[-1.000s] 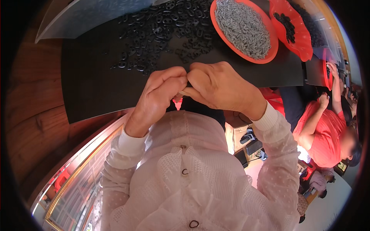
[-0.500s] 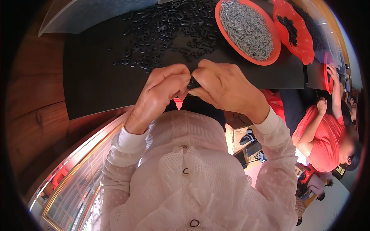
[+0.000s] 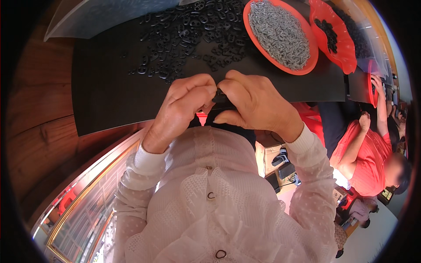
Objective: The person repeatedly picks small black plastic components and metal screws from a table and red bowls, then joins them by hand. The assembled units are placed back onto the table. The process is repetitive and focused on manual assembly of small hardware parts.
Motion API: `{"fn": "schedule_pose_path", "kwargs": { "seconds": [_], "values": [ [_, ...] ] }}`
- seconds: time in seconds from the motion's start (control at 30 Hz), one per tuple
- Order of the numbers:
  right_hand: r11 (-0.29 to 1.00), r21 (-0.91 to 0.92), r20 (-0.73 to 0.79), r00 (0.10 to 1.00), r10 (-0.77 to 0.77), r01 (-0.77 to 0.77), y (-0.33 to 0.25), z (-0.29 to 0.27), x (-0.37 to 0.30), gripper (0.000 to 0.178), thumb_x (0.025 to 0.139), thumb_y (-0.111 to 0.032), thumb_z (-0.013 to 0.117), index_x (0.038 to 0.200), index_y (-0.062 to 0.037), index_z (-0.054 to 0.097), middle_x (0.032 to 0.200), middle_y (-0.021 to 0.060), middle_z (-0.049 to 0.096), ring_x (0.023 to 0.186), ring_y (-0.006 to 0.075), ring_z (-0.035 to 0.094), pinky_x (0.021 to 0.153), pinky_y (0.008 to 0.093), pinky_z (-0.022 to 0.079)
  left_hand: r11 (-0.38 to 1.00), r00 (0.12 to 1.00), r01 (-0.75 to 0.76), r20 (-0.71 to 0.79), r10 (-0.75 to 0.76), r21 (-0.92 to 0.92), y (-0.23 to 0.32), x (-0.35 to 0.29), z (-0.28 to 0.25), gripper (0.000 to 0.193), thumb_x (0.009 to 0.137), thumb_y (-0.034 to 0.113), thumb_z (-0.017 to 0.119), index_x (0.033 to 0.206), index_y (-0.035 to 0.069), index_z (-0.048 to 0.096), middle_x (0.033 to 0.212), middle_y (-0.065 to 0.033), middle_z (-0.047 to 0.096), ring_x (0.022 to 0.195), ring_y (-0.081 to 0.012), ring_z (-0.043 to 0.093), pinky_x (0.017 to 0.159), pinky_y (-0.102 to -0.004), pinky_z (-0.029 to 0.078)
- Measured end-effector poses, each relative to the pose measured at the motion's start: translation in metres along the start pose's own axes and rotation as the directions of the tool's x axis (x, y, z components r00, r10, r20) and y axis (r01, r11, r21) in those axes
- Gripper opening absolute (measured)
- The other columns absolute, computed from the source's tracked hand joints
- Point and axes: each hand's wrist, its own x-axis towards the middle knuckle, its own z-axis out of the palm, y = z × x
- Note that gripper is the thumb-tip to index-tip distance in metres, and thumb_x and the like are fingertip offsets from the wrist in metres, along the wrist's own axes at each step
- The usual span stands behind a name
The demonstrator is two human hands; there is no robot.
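blk pc (image 3: 220,95) btwn l hand (image 3: 186,100), r hand (image 3: 256,101); glossy holed pcs (image 3: 208,25) ahead

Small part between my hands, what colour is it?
The small part is black, seen best in the head view.

"What's past the right edge of the counter (image 3: 109,96)?"
"A co-worker (image 3: 362,162) in a red shirt."
"And off the near left corner?"
"A gold-framed glass panel (image 3: 87,193), with brown wooden boards (image 3: 41,105) beyond the left edge."
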Motion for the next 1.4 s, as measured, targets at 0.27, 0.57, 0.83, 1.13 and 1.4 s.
{"fn": "schedule_pose_path", "kwargs": {
  "seconds": [0.27, 0.57, 0.83, 1.13, 1.4],
  "values": [
    [0.929, 0.32, -0.036, 0.978, 0.207, -0.185, -0.003, 0.009, -0.009, 0.015, 0.087, -0.012, 0.061, 0.088, 0.0004, 0.054, 0.074, 0.0145, 0.049, 0.062, 0.0331, 0.053, 0.053, 0.0391, 0.043, 0.992, 0.998, 0.029, -0.056, -0.022, 0.125, -0.01, 0.004, 0.001, 0.022, 0.086, 0.016, 0.047, 0.07, 0.002, 0.053, 0.06, -0.0002, 0.046, 0.055, -0.0048, 0.037, 0.048, -0.0245, 0.025],
    [0.729, 0.104, -0.544, 0.575, 0.611, -0.677, 0.056, -0.125, -0.03, 0.033, 0.094, -0.029, 0.058, 0.09, 0.0032, 0.064, 0.07, 0.0043, 0.059, 0.067, 0.0084, 0.053, 0.06, 0.0262, 0.043, 0.986, 0.989, -0.144, 0.024, 0.143, 0.084, -0.021, 0.002, 0.002, 0.028, 0.091, 0.019, 0.045, 0.067, 0.004, 0.05, 0.061, -0.0025, 0.048, 0.052, -0.0032, 0.031, 0.046, -0.0217, 0.019],
    [0.71, 0.151, -0.55, 0.538, 0.639, -0.688, 0.085, -0.14, -0.056, 0.029, 0.095, -0.024, 0.057, 0.1, 0.0045, 0.063, 0.082, 0.0071, 0.064, 0.074, 0.0103, 0.056, 0.066, 0.0257, 0.045, 0.973, 0.981, -0.196, 0.036, 0.193, 0.119, -0.019, -0.002, 0.0, 0.027, 0.091, 0.012, 0.048, 0.065, 0.004, 0.049, 0.06, -0.0007, 0.047, 0.053, -0.0035, 0.033, 0.048, -0.0227, 0.022],
    [0.956, -0.066, -0.137, 0.952, 0.275, -0.285, 0.037, -0.065, -0.011, 0.012, 0.088, -0.011, 0.06, 0.098, -0.0044, 0.059, 0.083, 0.0118, 0.059, 0.07, 0.0305, 0.059, 0.063, 0.0379, 0.047, 0.944, 0.959, -0.283, 0.042, 0.28, 0.168, -0.021, -0.006, 0.002, 0.023, 0.09, 0.005, 0.049, 0.067, 0.001, 0.049, 0.058, -0.0009, 0.045, 0.054, -0.0063, 0.04, 0.05, -0.0248, 0.029],
    [0.92, -0.257, 0.064, 0.945, 0.32, -0.294, 0.013, -0.008, 0.015, 0.013, 0.084, -0.011, 0.062, 0.091, -0.0037, 0.054, 0.085, 0.0118, 0.057, 0.071, 0.0353, 0.061, 0.056, 0.043, 0.048, 0.912, 0.932, -0.36, 0.031, 0.361, 0.196, -0.025, -0.009, 0.002, 0.023, 0.087, 0.001, 0.056, 0.067, -0.001, 0.046, 0.055, -0.0039, 0.042, 0.05, -0.0073, 0.036, 0.045, -0.0277, 0.03]
  ]
}}
